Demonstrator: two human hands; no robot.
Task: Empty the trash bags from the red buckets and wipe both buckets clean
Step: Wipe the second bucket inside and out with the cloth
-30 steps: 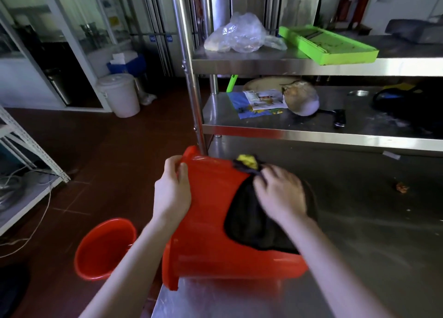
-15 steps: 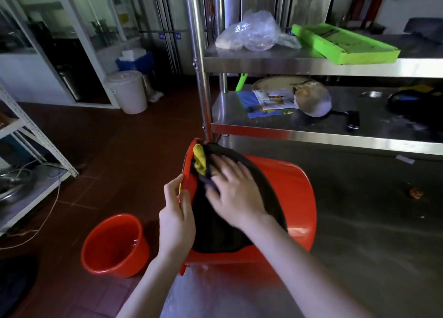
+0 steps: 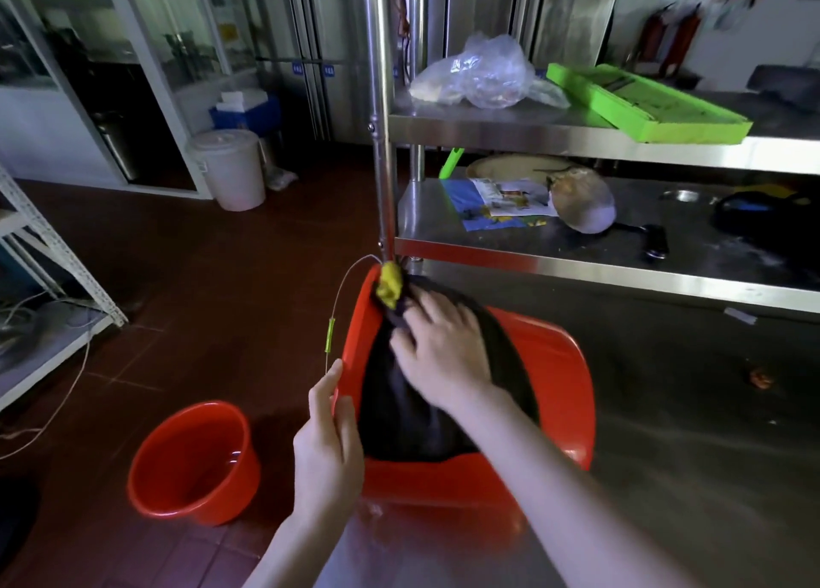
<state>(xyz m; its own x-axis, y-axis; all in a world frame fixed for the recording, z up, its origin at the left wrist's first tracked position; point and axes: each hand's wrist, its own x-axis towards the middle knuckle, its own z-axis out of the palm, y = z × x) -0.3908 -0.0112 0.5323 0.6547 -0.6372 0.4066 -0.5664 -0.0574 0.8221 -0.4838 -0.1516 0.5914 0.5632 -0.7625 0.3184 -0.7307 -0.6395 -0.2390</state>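
On the dark red floor tiles at the near left, a round red plastic bucket [image 3: 195, 463] stands upright, holding no bag, with what looks like a little water in its bottom, so by this view it is the further along of the two. Your left hand [image 3: 328, 445] grips the near rim of the second red plastic bucket [image 3: 554, 374], thumb and fingers wrapped round the edge, apparently to stop it rolling. This one lies tipped on its side at the left edge of the stainless steel table [image 3: 665, 476], mouth turned up toward you for easy reach. Its thin wire handle with a green grip [image 3: 330, 339] swings free to the left. Black limp material [image 3: 399, 419], bag or cloth cannot be told, fills the opening, with a yellow wad [image 3: 389, 283] at its far end. Your right hand [image 3: 443, 352] presses on it with spread fingers, clasping nothing.
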